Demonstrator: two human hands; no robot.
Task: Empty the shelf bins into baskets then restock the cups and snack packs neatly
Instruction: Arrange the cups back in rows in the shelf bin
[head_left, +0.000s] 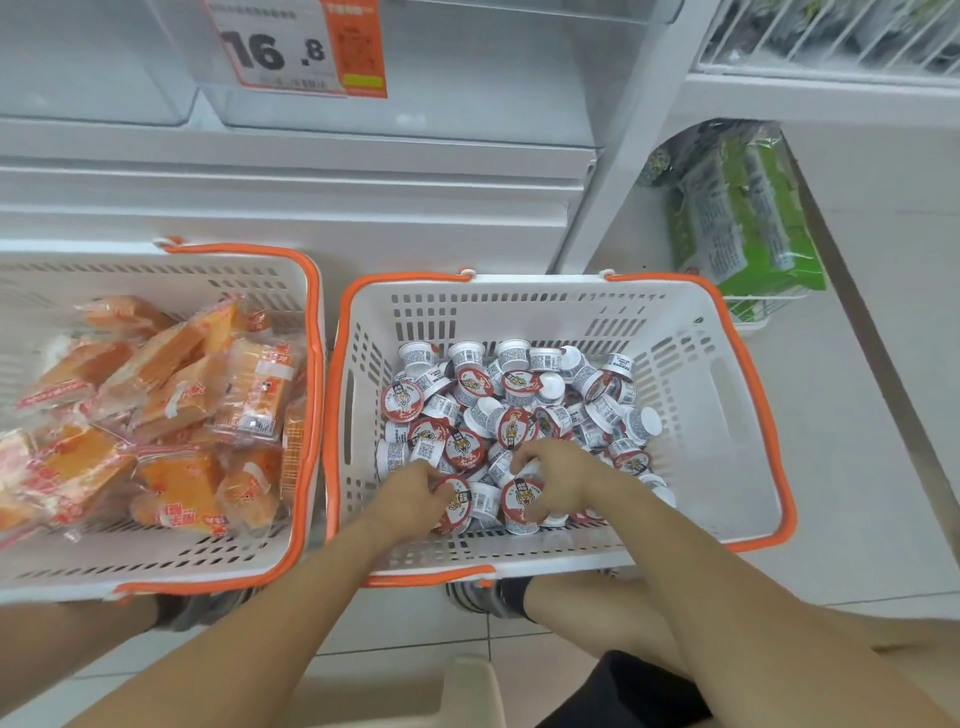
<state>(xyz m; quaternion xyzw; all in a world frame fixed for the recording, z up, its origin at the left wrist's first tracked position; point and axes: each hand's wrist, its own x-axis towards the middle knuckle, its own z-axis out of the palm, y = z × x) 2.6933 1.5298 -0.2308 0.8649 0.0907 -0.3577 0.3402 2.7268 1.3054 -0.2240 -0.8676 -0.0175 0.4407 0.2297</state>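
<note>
Two white baskets with orange rims stand on the floor below the shelf. The right basket (727, 395) holds several small white cups (514, 410) with red tiger lids. The left basket (156, 561) holds several orange snack packs (171, 395). Both my hands reach into the right basket at its near side. My left hand (410, 493) grips a red-lidded cup (457, 501). My right hand (558, 475) curls round another cup (522, 501), with more cups under its fingers. The clear shelf bins (415, 104) above look empty.
A price tag reading 16.8 (301, 47) hangs on the middle bin. Green packs (743, 218) sit in a wire rack at the right, on a low shelf. My knees and shoes (483, 595) are just behind the baskets. A beige stool (467, 691) is below me.
</note>
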